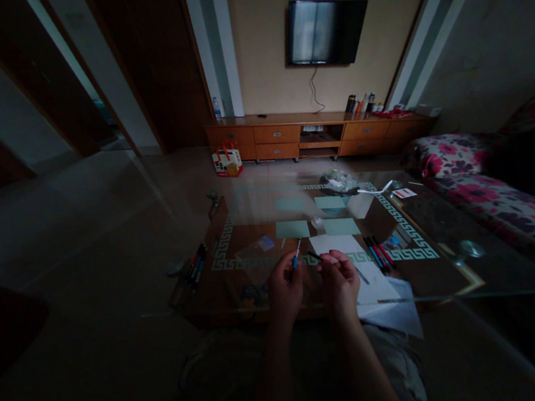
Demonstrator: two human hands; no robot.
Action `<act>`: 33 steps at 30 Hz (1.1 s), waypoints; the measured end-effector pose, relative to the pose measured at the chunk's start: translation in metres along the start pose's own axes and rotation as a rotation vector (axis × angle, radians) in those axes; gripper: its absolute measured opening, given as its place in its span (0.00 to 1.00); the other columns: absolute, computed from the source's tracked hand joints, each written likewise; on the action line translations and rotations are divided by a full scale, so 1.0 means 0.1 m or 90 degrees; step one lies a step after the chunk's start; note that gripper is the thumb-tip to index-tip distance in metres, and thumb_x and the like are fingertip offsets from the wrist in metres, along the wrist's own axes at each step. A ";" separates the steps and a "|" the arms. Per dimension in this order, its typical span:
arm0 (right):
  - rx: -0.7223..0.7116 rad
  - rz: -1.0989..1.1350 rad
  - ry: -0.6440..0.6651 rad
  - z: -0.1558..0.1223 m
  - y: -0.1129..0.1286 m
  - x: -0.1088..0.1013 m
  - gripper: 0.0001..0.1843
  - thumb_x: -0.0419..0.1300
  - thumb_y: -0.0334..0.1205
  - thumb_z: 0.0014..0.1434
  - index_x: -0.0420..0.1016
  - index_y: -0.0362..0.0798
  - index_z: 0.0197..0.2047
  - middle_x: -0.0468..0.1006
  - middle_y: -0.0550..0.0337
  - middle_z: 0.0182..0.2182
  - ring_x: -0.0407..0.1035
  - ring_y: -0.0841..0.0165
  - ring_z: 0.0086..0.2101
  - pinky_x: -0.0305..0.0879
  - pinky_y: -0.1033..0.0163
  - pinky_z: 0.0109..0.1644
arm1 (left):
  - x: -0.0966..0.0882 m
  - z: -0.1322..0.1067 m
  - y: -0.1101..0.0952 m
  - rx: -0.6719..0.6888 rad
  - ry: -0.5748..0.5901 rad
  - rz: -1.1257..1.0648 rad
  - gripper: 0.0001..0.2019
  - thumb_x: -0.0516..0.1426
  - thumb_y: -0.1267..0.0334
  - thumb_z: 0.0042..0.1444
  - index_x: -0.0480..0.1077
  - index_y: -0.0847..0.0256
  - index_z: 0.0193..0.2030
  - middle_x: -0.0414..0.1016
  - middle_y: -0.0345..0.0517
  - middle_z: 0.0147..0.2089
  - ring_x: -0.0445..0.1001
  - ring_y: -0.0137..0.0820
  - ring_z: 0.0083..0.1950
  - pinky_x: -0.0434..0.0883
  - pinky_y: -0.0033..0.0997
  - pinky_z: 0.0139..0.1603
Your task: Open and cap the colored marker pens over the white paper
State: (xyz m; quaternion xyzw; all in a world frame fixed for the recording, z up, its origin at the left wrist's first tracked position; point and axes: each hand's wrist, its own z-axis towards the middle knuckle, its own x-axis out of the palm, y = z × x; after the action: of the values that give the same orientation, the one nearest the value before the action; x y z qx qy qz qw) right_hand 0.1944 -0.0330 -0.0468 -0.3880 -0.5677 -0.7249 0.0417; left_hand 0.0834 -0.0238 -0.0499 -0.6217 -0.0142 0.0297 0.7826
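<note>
Over the near edge of the glass table, my left hand (283,290) is closed on a slim blue pen part (296,262) with a thin pale tip pointing up and away. Close beside it, my right hand (340,283) pinches a short dark pen piece (313,256) that points to the left. The two pieces are apart. White paper sheets (382,290) lie under and to the right of my right hand, with a thin dark stick-like item (361,275) on them. Red, blue and black pens (380,254) lie in a row right of the paper.
More pens (197,265) lie at the left of the glass table (503,268). A crumpled clear plastic bag (338,181) and a red-and-white card (404,193) sit toward the far side. A flowered sofa (508,195) stands at right, a wooden TV cabinet (276,135) beyond.
</note>
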 end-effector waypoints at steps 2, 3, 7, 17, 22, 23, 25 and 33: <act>-0.015 -0.004 -0.002 0.00 0.01 0.00 0.17 0.68 0.37 0.50 0.72 0.48 0.43 0.79 0.62 0.36 0.70 0.74 0.28 0.67 0.65 0.36 | -0.01 -0.01 0.00 0.024 -0.007 0.037 0.15 0.56 0.60 0.61 0.73 0.55 0.54 0.77 0.50 0.50 0.75 0.38 0.50 0.72 0.40 0.54; -0.025 -0.006 -0.004 -0.01 0.02 0.01 0.17 0.67 0.37 0.50 0.72 0.48 0.44 0.79 0.61 0.37 0.70 0.73 0.28 0.67 0.64 0.37 | -0.01 -0.01 -0.01 0.037 -0.011 0.061 0.15 0.56 0.61 0.61 0.74 0.55 0.53 0.77 0.50 0.50 0.75 0.39 0.51 0.71 0.41 0.55; -0.047 0.013 -0.007 -0.03 0.06 0.04 0.17 0.67 0.37 0.50 0.71 0.49 0.44 0.78 0.59 0.39 0.73 0.71 0.33 0.69 0.59 0.43 | -0.03 -0.02 -0.03 0.065 -0.009 0.143 0.16 0.55 0.69 0.57 0.76 0.52 0.50 0.77 0.49 0.47 0.74 0.41 0.50 0.68 0.44 0.57; -0.044 0.075 -0.018 -0.02 0.09 0.06 0.17 0.67 0.37 0.51 0.71 0.51 0.44 0.79 0.60 0.39 0.75 0.69 0.36 0.71 0.57 0.45 | -0.05 -0.01 0.02 0.088 -0.010 0.217 0.22 0.52 0.77 0.54 0.76 0.52 0.49 0.77 0.49 0.45 0.73 0.40 0.47 0.68 0.40 0.53; -0.036 0.087 -0.023 -0.02 0.10 0.06 0.16 0.67 0.36 0.52 0.71 0.51 0.44 0.80 0.60 0.39 0.75 0.69 0.37 0.71 0.57 0.47 | -0.05 -0.01 0.04 0.106 -0.003 0.247 0.21 0.52 0.78 0.54 0.76 0.52 0.48 0.76 0.49 0.45 0.73 0.40 0.47 0.68 0.40 0.52; -0.036 0.088 -0.022 -0.02 0.10 0.06 0.16 0.67 0.37 0.52 0.71 0.51 0.44 0.80 0.60 0.39 0.75 0.69 0.37 0.71 0.57 0.47 | -0.05 -0.01 0.04 0.109 -0.004 0.252 0.21 0.52 0.78 0.54 0.76 0.52 0.48 0.76 0.49 0.45 0.73 0.40 0.47 0.68 0.40 0.52; -0.039 0.089 -0.020 -0.01 0.10 0.06 0.16 0.67 0.37 0.53 0.70 0.51 0.45 0.80 0.60 0.40 0.75 0.69 0.37 0.71 0.56 0.48 | -0.05 -0.01 0.05 0.113 -0.005 0.258 0.21 0.52 0.78 0.54 0.76 0.52 0.48 0.76 0.49 0.45 0.73 0.40 0.47 0.68 0.40 0.52; -0.033 0.120 -0.015 0.00 0.06 0.02 0.16 0.67 0.35 0.52 0.71 0.50 0.45 0.80 0.60 0.40 0.76 0.71 0.38 0.70 0.60 0.47 | -0.06 -0.02 0.03 0.094 0.015 0.336 0.21 0.50 0.79 0.55 0.74 0.55 0.50 0.75 0.48 0.46 0.72 0.37 0.49 0.67 0.37 0.54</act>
State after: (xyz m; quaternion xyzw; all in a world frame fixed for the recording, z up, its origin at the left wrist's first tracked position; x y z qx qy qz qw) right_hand 0.1959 -0.0345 -0.0406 -0.4491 -0.5099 -0.7277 0.0934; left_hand 0.0771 -0.0251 -0.0534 -0.5452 0.1599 0.2265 0.7912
